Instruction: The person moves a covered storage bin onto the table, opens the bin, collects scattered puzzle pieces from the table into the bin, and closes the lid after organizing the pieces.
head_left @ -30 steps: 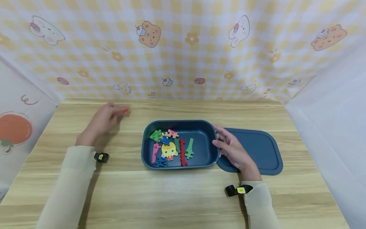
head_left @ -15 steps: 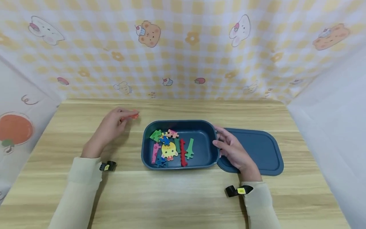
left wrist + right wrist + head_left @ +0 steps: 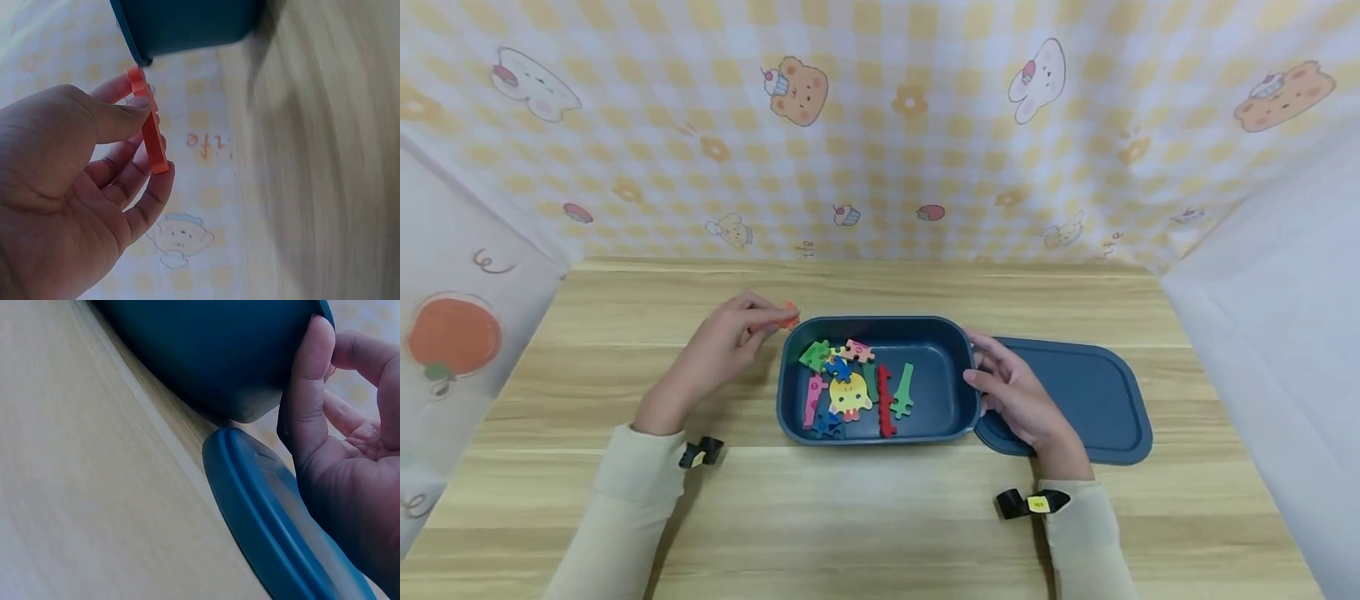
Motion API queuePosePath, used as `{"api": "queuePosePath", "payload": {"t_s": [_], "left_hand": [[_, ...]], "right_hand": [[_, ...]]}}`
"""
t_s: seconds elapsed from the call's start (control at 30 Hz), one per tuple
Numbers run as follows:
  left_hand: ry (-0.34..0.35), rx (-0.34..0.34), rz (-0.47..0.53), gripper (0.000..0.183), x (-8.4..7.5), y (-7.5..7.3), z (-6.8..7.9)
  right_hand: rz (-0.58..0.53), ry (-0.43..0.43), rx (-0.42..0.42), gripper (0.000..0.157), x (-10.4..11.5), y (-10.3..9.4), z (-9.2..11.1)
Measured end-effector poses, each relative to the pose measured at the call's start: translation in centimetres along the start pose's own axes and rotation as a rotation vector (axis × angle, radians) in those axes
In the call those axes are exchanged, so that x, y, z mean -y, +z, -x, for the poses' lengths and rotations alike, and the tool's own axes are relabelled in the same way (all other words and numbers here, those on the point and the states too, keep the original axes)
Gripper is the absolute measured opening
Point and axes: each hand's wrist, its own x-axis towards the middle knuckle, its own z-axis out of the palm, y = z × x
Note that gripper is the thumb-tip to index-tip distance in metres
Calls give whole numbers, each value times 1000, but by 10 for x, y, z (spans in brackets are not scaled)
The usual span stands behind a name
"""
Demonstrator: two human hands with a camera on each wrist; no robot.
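Note:
My left hand (image 3: 722, 346) pinches an orange-red puzzle piece (image 3: 152, 128) between thumb and fingers, just off the upper left corner of a dark blue box (image 3: 880, 438). The left wrist view shows the piece edge-on, close to the box's rim. At the box's right end, my right hand (image 3: 1018, 396) grips the wall, its thumb at the rim. Inside the box, mostly towards the left, lie several coloured puzzle pieces: a yellow animal-face piece (image 3: 850, 394), a long red piece (image 3: 885, 400), a light green piece (image 3: 904, 390), a pink piece (image 3: 813, 400), and blue ones.
A dark blue lid (image 3: 1086, 400) lies flat on the wooden table (image 3: 865, 517), right of the box and partly under my right hand. A yellow checked cloth (image 3: 880, 150) hangs behind the table's far edge, with pale sheets on both sides.
My left hand has moved right and slightly nearer, carrying the orange-red puzzle piece from the table's far left to the box's corner. My right hand stays at the box.

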Motion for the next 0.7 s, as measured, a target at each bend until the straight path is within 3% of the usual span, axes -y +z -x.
{"api": "queuePosePath", "payload": {"t_s": [0.3, 0.5, 0.7], "left_hand": [[16, 21, 41, 42, -21, 4, 5], [52, 39, 6, 41, -35, 8, 4], [29, 64, -6, 44, -44, 12, 5]], "right_hand": [[0, -6, 7, 64, -5, -2, 0], [-5, -16, 1, 63, -3, -1, 0], [-14, -14, 6, 63, -3, -2, -1]]}}
